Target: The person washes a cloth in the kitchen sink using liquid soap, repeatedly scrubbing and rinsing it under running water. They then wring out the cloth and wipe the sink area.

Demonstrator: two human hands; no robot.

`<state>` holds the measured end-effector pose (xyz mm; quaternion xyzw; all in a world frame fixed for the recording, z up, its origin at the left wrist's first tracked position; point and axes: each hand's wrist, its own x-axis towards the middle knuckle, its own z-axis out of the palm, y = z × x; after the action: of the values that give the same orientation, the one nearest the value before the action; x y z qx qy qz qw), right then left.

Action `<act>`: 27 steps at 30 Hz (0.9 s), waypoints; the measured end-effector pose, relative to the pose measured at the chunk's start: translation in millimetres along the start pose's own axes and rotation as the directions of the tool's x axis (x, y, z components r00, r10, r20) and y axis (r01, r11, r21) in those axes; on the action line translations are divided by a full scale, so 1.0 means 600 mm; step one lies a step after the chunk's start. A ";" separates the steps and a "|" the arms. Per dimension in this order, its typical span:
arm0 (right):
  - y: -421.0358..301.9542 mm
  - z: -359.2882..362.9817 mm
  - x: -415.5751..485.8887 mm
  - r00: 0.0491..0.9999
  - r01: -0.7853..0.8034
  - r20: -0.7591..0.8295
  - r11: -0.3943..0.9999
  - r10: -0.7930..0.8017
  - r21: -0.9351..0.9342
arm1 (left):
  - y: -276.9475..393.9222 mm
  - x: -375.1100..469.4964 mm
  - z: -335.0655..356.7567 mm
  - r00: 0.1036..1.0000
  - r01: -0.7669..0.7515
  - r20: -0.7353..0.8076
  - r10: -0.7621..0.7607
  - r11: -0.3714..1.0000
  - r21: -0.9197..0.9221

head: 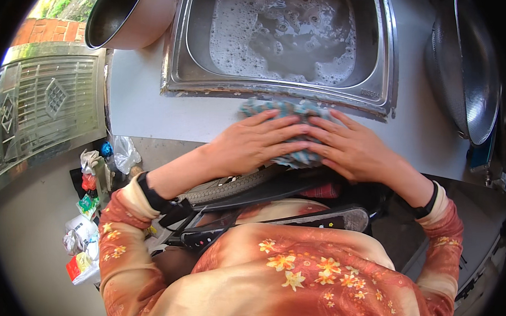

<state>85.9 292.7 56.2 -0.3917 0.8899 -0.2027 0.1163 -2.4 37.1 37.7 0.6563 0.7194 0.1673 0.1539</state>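
A blue-and-grey patterned cloth (298, 161) lies bunched at the front edge of the pale countertop (151, 108), just before the sink. My left hand (258, 141) presses flat on its left part with fingers spread. From the other side my right hand (349, 146) rests on the same cloth, and the fingertips of both hands meet over its middle. The cloth's underside and part of its centre are hidden by my fingers. Behind the cloth, the stainless steel sink (279, 86) holds cloudy water with soap foam (238, 48).
A dark-lined pot (152, 21) sits left of the sink. On the right a large metal strainer basket (447, 74) stands tilted on its side. Below the counter edge are a bicycle wheel (234, 185) and several plastic bags (126, 154). A metal gate (56, 98) stands at the far left.
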 end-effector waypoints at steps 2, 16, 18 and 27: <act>-0.004 0.006 0.046 1.000 0.002 0.003 1.000 -0.002 -0.011 | -0.015 -0.040 -0.015 0.996 0.060 0.067 -0.061 0.998 0.018; -0.017 -0.012 0.215 0.996 0.067 -0.040 0.985 -0.075 -0.159 | -0.175 -0.355 -0.091 0.751 0.659 -0.131 -0.647 0.720 0.220; -0.008 -0.025 0.188 0.999 0.020 -0.032 0.990 -0.025 -0.139 | -0.214 -0.383 -0.089 0.638 0.770 -0.265 -0.723 0.602 0.213; -0.006 -0.041 0.139 0.990 -0.059 -0.136 0.993 0.045 -0.099 | -0.355 -0.333 -0.086 0.397 0.918 -0.488 -0.778 0.334 0.214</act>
<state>23.5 235.2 75.6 -0.3593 0.9149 -0.1792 0.0416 -197.0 -181.7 -10.0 0.1575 0.9862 -0.0152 -0.0492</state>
